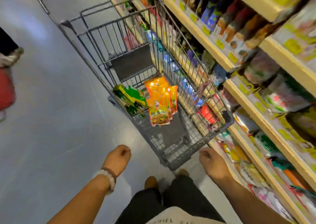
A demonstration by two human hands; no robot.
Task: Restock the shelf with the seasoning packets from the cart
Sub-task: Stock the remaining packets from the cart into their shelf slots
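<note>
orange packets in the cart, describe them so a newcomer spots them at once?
Find the grey wire cart parked along the shelves on the right. In its basket, toward the near end, lies a fanned stack of orange packets. They are bright orange with a food picture at the bottom, unlike the green packets just left of them.

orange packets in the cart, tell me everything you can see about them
The orange packets are a small overlapping heap of glossy, plastic-looking pouches, bright orange with a food picture and red trim at the bottom edge. They lie flat and fanned inside the grey wire cart, beside green packets on their left. Neither hand touches them. Blur hides the print and the exact count.
</note>
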